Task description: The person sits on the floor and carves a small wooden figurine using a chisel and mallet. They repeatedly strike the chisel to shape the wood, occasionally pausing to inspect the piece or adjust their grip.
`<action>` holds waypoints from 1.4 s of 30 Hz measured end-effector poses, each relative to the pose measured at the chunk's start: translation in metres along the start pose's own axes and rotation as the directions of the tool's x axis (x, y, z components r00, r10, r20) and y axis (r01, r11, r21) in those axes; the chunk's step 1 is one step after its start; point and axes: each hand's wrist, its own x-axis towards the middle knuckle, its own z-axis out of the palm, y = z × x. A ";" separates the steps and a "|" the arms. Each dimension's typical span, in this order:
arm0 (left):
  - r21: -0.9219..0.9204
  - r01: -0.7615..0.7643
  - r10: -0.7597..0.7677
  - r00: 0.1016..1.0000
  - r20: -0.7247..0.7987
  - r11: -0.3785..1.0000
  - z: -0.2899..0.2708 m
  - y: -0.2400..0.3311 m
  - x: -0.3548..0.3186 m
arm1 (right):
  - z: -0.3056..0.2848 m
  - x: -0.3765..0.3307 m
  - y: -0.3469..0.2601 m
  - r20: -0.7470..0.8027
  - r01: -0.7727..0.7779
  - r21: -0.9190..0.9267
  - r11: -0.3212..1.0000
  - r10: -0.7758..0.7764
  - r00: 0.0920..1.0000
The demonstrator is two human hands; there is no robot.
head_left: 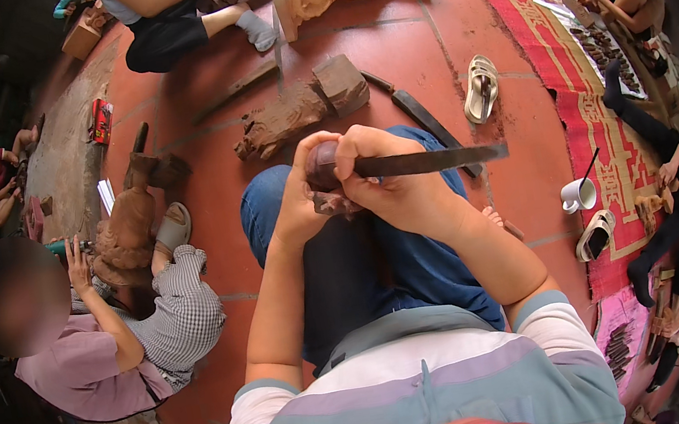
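Observation:
Both my hands are close together above my knees. My left hand (302, 204) is wrapped round a small carved wood piece (322, 166), dark reddish brown, with a rounded top; its lower part shows below my fingers. In my right hand (398, 194) is a flat file (446, 159), a long dark metal bar that sticks out to the right. The fingers of this hand are bent against the wood's right side. The file's other end is hidden in my grip.
Beyond my knees lie a carved wood block (290, 118) and a black-handled long tool (427, 122). Sandals (480, 90), a white mug (577, 195) and a red patterned mat (582, 132) are at right. On the left, a person (105, 343) works on a wooden figure (128, 230).

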 end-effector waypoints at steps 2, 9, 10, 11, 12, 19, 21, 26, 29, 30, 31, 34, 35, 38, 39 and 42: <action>0.082 -0.032 0.030 0.999 0.022 0.996 -0.002 -0.002 0.003 | -0.016 0.006 0.013 -0.051 -0.156 -0.073 0.985 0.152 0.987; 0.071 -0.041 0.040 0.999 0.015 0.997 0.001 0.000 0.002 | -0.001 0.005 -0.017 0.142 -0.125 -0.091 0.988 0.137 0.980; 0.040 -0.024 0.024 1.000 0.014 0.999 0.003 0.001 0.002 | -0.007 0.007 -0.011 0.155 -0.144 -0.094 0.985 0.158 0.975; 0.009 -0.007 0.007 1.000 0.012 1.000 0.006 0.001 0.003 | -0.010 0.009 0.006 0.030 -0.111 -0.044 0.993 0.112 0.993; 0.052 -0.017 0.016 1.000 0.019 0.999 0.007 0.000 0.003 | -0.020 0.011 0.023 -0.017 -0.167 0.007 0.986 0.167 0.986; 0.104 -0.026 0.021 0.999 0.048 0.994 0.002 -0.001 0.001 | -0.024 0.003 0.011 0.088 -0.180 0.030 0.983 0.177 0.980; 0.138 -0.014 0.007 0.999 0.054 0.990 0.002 0.001 0.004 | -0.039 0.000 0.025 0.045 -0.449 0.308 0.839 0.458 0.888; 0.120 0.063 -0.060 0.998 -0.030 0.991 0.004 0.003 0.005 | -0.018 -0.003 0.010 0.108 -0.191 0.218 0.957 0.171 0.979; 0.120 0.067 -0.067 0.998 -0.010 0.990 0.000 0.002 0.003 | -0.041 0.006 0.020 -0.030 -0.384 0.459 0.801 0.446 0.895; 0.173 0.016 -0.017 1.000 0.006 0.985 -0.002 -0.002 0.003 | -0.038 0.005 0.021 -0.010 -0.307 0.438 0.845 0.345 0.938; 0.152 -0.030 0.026 0.999 0.026 0.988 -0.001 -0.002 0.007 | -0.034 0.001 0.021 0.012 -0.227 0.413 0.882 0.244 0.970; 0.006 0.007 -0.007 1.000 0.023 1.000 0.000 -0.001 0.005 | -0.018 0.000 0.008 0.094 -0.160 0.221 0.962 0.142 0.985; 0.073 -0.001 -0.001 1.000 0.026 0.997 -0.001 -0.001 0.004 | -0.025 0.003 0.015 0.073 -0.219 0.319 0.922 0.206 0.976; 0.189 -0.030 0.025 0.999 0.028 0.981 -0.002 -0.004 0.005 | -0.046 0.007 0.025 -0.056 -0.250 0.424 0.871 0.301 0.952; 0.122 -0.043 0.038 0.998 0.045 0.992 -0.003 -0.003 0.009 | -0.040 0.002 0.022 -0.060 -0.145 0.376 0.915 0.180 0.982; -0.044 0.063 -0.062 0.998 0.007 0.997 0.002 -0.002 0.003 | -0.020 -0.005 0.012 0.091 -0.173 0.217 0.961 0.157 0.983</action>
